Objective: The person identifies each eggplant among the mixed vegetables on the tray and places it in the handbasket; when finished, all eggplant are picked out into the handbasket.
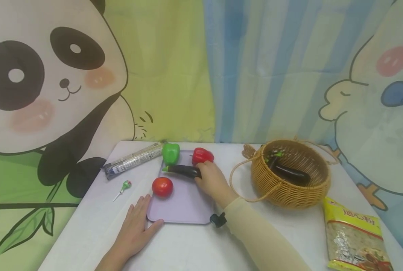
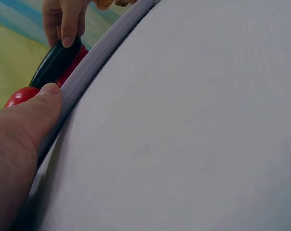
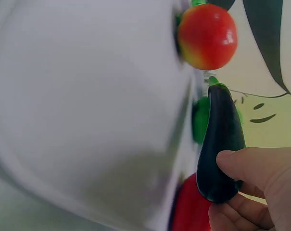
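Observation:
My right hand (image 1: 216,183) pinches a dark eggplant (image 1: 185,171) by its thick end, the green stem pointing left. In the right wrist view the thumb lies across the eggplant (image 3: 222,139). It is over the lilac tray (image 1: 191,210), between a green bell pepper (image 1: 171,153), a red bell pepper (image 1: 202,155) and a tomato (image 1: 162,187). The left hand (image 1: 135,227), fingers straight, rests at the tray's near left corner, the thumb at its front rim. In the left wrist view that thumb touches the tray edge (image 2: 94,60).
Right of the tray stands a wicker basket (image 1: 272,192) with an eggplant (image 1: 292,175) inside. A yellow food packet (image 1: 357,237) lies at the front right. Left of the tray are a long silver wrapped packet (image 1: 133,160) and a lollipop (image 1: 126,185). A printed curtain (image 1: 167,75) hangs behind the table.

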`<control>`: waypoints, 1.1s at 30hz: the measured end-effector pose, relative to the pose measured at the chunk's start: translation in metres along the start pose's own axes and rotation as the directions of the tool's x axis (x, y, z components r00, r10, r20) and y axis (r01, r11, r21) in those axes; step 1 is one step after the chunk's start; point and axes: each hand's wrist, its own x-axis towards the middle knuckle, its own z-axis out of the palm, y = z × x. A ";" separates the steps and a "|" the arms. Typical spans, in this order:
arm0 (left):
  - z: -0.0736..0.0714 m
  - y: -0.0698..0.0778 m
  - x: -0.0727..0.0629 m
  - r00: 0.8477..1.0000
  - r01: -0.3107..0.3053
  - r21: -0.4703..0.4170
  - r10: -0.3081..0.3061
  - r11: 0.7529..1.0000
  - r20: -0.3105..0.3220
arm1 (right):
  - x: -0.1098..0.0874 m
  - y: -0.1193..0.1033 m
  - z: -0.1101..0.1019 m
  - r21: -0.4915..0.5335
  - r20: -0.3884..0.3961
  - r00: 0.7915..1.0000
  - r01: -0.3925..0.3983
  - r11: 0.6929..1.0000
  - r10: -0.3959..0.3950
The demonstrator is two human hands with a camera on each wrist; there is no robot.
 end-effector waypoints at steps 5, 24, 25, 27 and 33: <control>0.000 0.000 -0.001 1.000 -0.004 -0.004 0.004 1.000 -0.009 | -0.004 -0.002 -0.011 0.011 -0.015 1.000 0.013 1.000 -0.013; 0.001 -0.003 -0.001 1.000 -0.004 -0.007 0.004 1.000 -0.002 | -0.025 -0.002 -0.050 0.080 -0.059 0.998 -0.003 0.997 0.008; 0.001 -0.003 -0.001 1.000 -0.008 -0.007 0.008 1.000 -0.009 | -0.026 -0.001 -0.052 0.082 -0.066 0.998 0.004 0.997 0.001; 0.001 -0.002 -0.001 1.000 -0.015 -0.005 0.015 1.000 -0.015 | -0.028 0.000 -0.056 0.084 -0.079 0.997 0.017 0.996 -0.010; 0.003 -0.003 -0.001 0.999 -0.023 -0.009 0.023 1.000 -0.022 | -0.036 0.000 -0.068 0.084 -0.134 0.990 0.059 0.995 -0.047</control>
